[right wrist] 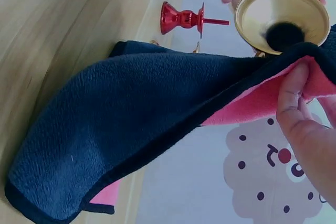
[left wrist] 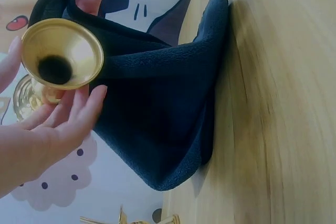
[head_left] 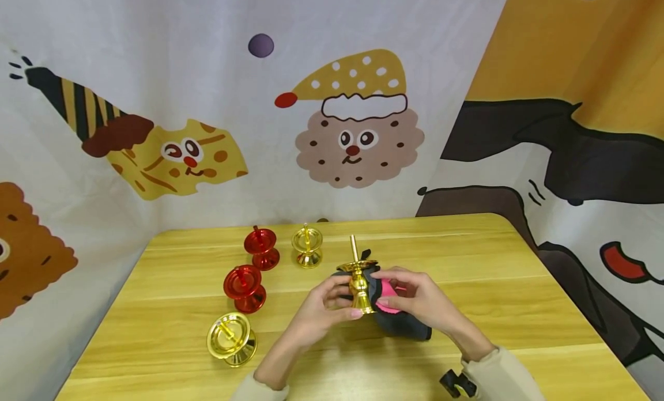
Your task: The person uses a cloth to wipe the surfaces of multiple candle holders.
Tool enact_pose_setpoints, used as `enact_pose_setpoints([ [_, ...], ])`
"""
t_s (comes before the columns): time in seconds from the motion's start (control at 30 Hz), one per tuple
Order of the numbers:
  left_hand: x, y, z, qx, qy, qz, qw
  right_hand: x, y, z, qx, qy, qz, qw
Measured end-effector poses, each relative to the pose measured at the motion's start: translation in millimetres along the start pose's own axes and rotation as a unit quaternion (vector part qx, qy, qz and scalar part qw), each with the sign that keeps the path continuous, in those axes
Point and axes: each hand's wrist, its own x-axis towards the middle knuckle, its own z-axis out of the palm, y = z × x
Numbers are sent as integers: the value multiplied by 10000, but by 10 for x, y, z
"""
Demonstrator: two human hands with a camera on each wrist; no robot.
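Note:
A shiny gold candle holder [head_left: 360,288] with a round dish and a tall spike is held slightly tilted above the table. My left hand [head_left: 325,303] grips its stem and base from the left; the hollow underside of its foot [left wrist: 63,51] shows in the left wrist view. My right hand [head_left: 415,294] pinches a cloth [head_left: 402,325], dark grey on one side and pink on the other with a black edge, and presses it against the holder's right side. The cloth hangs from my fingers down to the wood, as the right wrist view shows.
To the left stand two red candle holders [head_left: 261,248] and two gold ones, one gold at the back [head_left: 307,246] and another nearer the front [head_left: 232,339]. A small black object [head_left: 457,384] sits by my right sleeve. A cartoon-printed curtain [head_left: 207,72] hangs behind the wooden table [head_left: 493,274].

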Motion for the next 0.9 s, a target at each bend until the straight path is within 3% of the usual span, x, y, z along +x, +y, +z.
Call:
enact_pose_setpoints([
  [0.27,5,5,22,-141,81,72,9998,-8,-43,10,83,181,256,9995],
  [0.5,-6,15,37,16,118,75,9999,-1,-39,51,442,271,446,9977],
  [0.9,1,31,-4,7,-8,178,9998,58,-21,60,320,610,833,9941],
])
